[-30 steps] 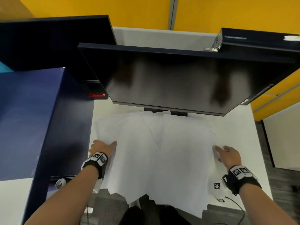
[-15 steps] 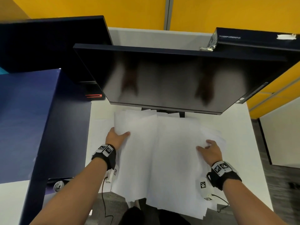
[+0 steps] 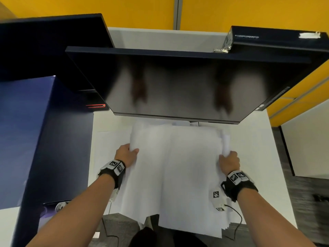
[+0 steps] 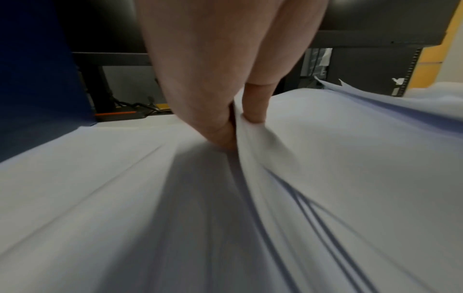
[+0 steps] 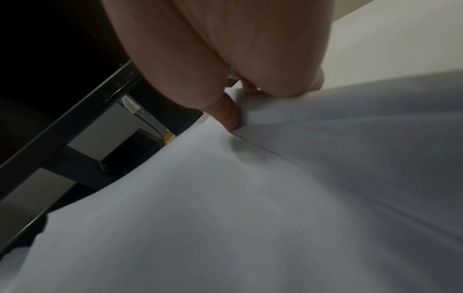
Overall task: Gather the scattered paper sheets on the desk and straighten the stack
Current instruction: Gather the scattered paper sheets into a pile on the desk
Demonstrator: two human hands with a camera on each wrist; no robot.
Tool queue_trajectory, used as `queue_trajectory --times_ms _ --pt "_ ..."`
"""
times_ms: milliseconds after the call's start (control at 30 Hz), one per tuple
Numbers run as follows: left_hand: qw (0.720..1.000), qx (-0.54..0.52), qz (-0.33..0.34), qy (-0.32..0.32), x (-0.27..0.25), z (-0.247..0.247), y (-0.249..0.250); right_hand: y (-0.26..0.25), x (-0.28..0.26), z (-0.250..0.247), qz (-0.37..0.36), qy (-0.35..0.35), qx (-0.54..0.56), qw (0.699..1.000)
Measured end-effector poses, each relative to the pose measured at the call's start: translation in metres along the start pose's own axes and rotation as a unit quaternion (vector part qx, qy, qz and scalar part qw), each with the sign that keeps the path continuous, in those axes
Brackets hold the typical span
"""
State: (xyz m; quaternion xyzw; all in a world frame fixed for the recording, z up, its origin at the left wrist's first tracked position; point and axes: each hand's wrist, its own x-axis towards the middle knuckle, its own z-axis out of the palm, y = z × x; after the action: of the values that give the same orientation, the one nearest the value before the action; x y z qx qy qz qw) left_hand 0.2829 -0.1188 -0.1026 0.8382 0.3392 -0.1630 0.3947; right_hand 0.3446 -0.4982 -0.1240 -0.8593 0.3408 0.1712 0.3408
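Note:
A loose pile of white paper sheets [image 3: 178, 172] lies on the white desk [image 3: 252, 148] in front of the monitor, its near ends hanging over the desk's front edge. My left hand [image 3: 127, 155] pinches the pile's left edge, thumb on top, and the paper [image 4: 338, 178] buckles up beside my fingers [image 4: 255, 107]. My right hand [image 3: 229, 160] grips the right edge, where the sheets curl upward; in the right wrist view my thumb [image 5: 226, 113] presses into the paper [image 5: 250, 198]. One more sheet [image 3: 108, 145] lies flat to the left of my left hand.
A large dark monitor [image 3: 187, 82] overhangs the back of the desk, with its stand behind the pile. A tall blue box [image 3: 26, 136] stands at the left. A black computer case [image 3: 277, 40] stands at the back right. A cable [image 3: 236, 221] hangs near my right wrist.
Both hands have moved inward from the outer edges of the spread sheets. The pile is now narrower, and each hand has gone from lying flat to gripping an edge.

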Motion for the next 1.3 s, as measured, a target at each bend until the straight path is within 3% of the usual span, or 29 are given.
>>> queue_trajectory --times_ms 133,267,400,533,667,900,1000,1100,1300 --pt "1.000 -0.005 0.013 -0.013 -0.001 0.004 0.010 -0.005 0.001 -0.004 -0.058 -0.064 0.060 0.994" --pt "0.999 -0.034 0.007 -0.007 0.002 -0.011 -0.006 0.016 0.016 -0.028 -0.055 -0.039 0.101 0.993" --pt "0.997 -0.077 0.008 -0.017 -0.006 -0.006 -0.017 0.036 0.016 -0.029 -0.076 -0.077 0.097 0.989" --pt "0.992 -0.122 0.009 -0.029 -0.011 0.010 -0.003 0.030 0.002 -0.014 -0.076 -0.068 0.138 0.985" --pt "0.994 -0.097 0.005 -0.044 -0.006 0.019 0.010 0.009 0.001 -0.002 -0.108 -0.091 0.147 0.979" --pt "0.993 -0.112 -0.020 -0.034 -0.004 -0.007 -0.004 0.014 0.004 -0.020 -0.091 -0.083 0.187 0.975" --pt "0.991 -0.085 -0.069 -0.074 -0.008 -0.001 -0.030 0.035 -0.002 -0.027 -0.054 -0.088 0.092 0.990" --pt "0.996 0.039 -0.036 -0.075 -0.024 0.023 -0.029 0.041 -0.030 -0.010 -0.083 -0.126 0.000 0.989" --pt "0.996 -0.017 0.000 -0.087 -0.039 0.051 0.009 0.014 -0.053 0.022 -0.080 -0.178 0.011 0.981"
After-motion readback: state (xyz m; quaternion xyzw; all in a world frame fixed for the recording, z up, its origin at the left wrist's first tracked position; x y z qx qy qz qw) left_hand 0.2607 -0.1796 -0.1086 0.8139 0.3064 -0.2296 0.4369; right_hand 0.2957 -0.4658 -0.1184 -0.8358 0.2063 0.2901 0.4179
